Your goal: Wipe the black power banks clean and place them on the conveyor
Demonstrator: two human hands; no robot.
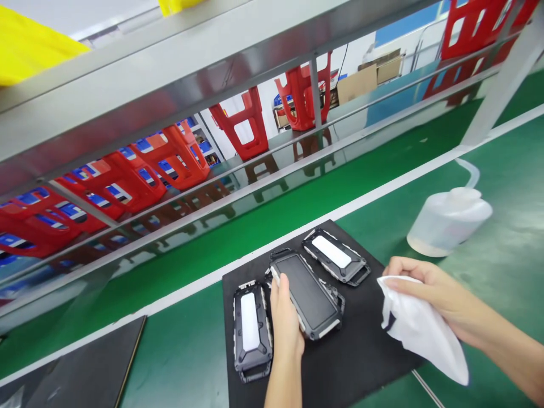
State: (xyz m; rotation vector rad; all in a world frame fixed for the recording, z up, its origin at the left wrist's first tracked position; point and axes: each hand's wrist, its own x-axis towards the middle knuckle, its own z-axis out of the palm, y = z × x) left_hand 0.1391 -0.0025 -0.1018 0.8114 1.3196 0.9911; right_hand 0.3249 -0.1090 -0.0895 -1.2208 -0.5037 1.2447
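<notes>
My left hand (pixel 285 320) grips a rugged black solar power bank (pixel 308 294) by its left edge, its dark panel facing up and tilted toward me. Two similar power banks lie on the black mat (pixel 340 362), each with a white strip on top: one power bank (pixel 252 334) left of my hand, the other power bank (pixel 336 256) behind and to the right. Pinched between thumb and fingers of my right hand (pixel 429 289) is a white cloth (pixel 425 334), hanging down over the mat's right edge, apart from the power banks.
A translucent squeeze bottle (pixel 449 222) with a bent spout stands on the green bench at right. Another black board (pixel 80 362) lies at lower left. A grey metal shelf beam (pixel 178 85) crosses above, with red stools (pixel 242 124) beyond it.
</notes>
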